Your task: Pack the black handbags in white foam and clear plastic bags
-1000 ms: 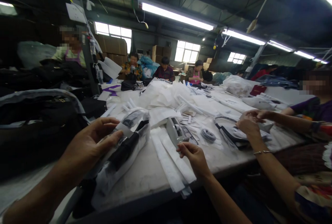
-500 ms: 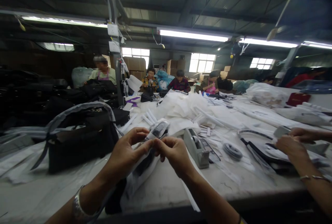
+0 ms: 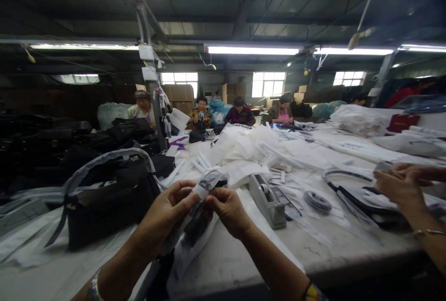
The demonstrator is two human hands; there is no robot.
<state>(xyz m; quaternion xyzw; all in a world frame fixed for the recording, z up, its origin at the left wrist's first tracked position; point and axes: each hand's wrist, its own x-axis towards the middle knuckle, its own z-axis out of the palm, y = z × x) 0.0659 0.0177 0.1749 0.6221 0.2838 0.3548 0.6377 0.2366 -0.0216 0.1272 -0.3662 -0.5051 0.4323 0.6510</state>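
Note:
Between my hands is a dark bag strap [image 3: 211, 180] in clear plastic wrap, a white band round it near my fingertips. My left hand [image 3: 167, 215] grips it from the left, thumb laid along the white band. From the right, my right hand [image 3: 230, 212] pinches the wrapping, fingers curled and partly hidden. Below them the wrapped black piece [image 3: 195, 226] runs down toward the table edge. To the left stands a black handbag [image 3: 111, 208] with its arched handle wrapped in plastic. A grey tape dispenser [image 3: 268, 201] sits just right of my right hand.
White foam sheets and tubes [image 3: 240, 143] are heaped beyond my hands. At right, a co-worker's hands [image 3: 400, 185] work above another wrapped strap [image 3: 355, 199]. A coiled grey strip [image 3: 317, 202] lies between. Black bags [image 3: 52, 138] are piled at far left; several people sit opposite.
My fingertips, close together before, are now a little apart, showing the white band. The view has shifted slightly, and the co-worker's hands have drawn together.

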